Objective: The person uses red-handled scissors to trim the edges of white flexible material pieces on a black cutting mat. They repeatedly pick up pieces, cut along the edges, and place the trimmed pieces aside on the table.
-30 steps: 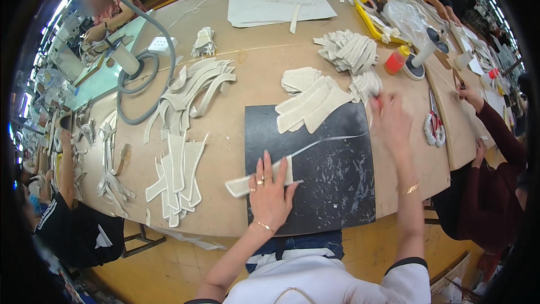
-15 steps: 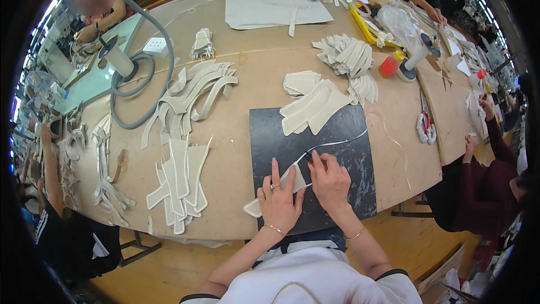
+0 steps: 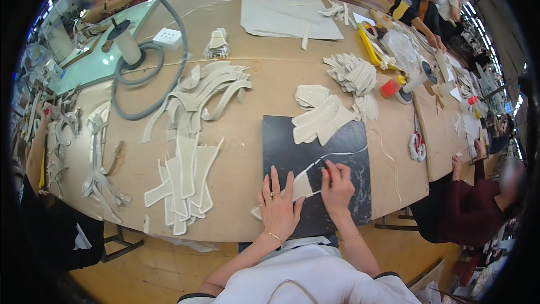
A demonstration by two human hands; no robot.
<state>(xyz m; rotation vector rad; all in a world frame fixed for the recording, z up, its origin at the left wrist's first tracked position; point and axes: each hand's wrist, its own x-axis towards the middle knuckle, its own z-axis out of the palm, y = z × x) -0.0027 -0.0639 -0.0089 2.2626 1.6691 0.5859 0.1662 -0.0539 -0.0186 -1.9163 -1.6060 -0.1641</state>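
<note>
On a black cutting mat [image 3: 354, 191] lies a cream strip-shaped piece [image 3: 302, 187], with a thin white cord [image 3: 346, 152] running from its edge toward the mat's upper right. My left hand [image 3: 279, 205] rests flat over this piece, fingers spread, and covers its middle. Beside its right end, my right hand [image 3: 338, 189] is closed round a small red-handled tool [image 3: 327, 174] with a dark tip; its exact kind is mostly hidden by the fingers. Just above the hands, a fan of cream pieces [image 3: 323, 121] overlaps the mat's top edge.
Finished-edged cream pieces [image 3: 188, 177] and curved strips [image 3: 216, 90] lie left. Farther right are another stack [image 3: 351, 73], a red bottle [image 3: 389, 88] and scissors [image 3: 417, 145]. A grey hose [image 3: 183, 50] coils at the back left. Co-workers sit around the table.
The whole view has shifted, with the table sliding slightly right and down. My right hand has drawn a little away from my left, still gripping the red-handled tool; more of the cream piece's end shows.
</note>
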